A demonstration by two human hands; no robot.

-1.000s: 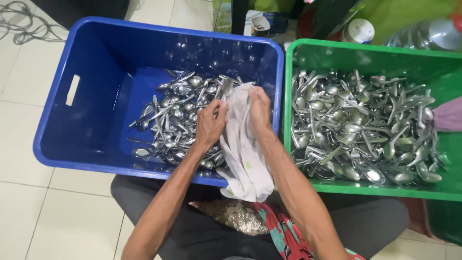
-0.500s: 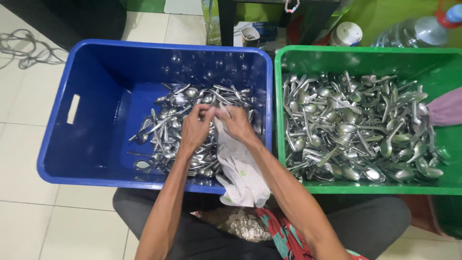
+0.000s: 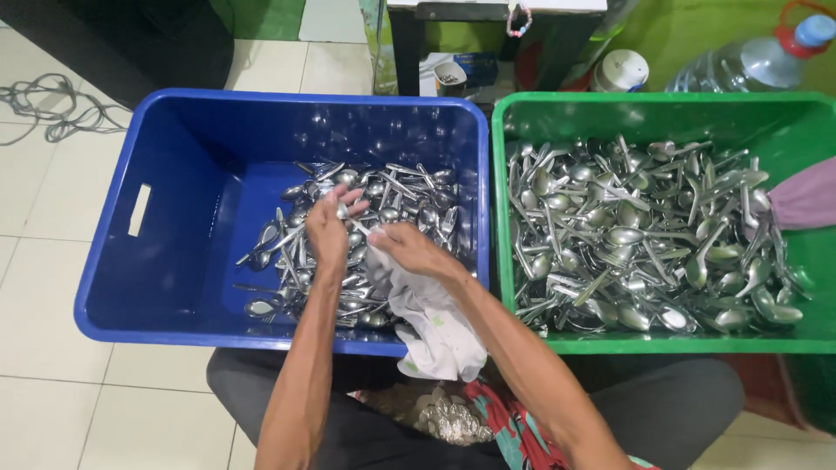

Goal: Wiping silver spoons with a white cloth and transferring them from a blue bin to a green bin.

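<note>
At frame centre, left hand (image 3: 326, 228) pinches a spoon (image 3: 347, 211) over the blue bin (image 3: 174, 287); right hand (image 3: 409, 250) grips the cloth (image 3: 435, 326), best kept snug.

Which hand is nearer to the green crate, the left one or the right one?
Right. The right hand grips the white cloth over the blue crate, close to the green crate. The left hand is farther away, over the spoons.

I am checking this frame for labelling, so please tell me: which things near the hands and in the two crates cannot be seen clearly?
Head view only:
- The piece in the left hand: fingers cover it; spoon or fork unclear.
- The white cloth: its upper end is hidden by the right hand.
- The blue crate floor under the cutlery pile: covered.
- The green crate: cut off by the right edge.
- The purple cloth: cut off too.
</note>
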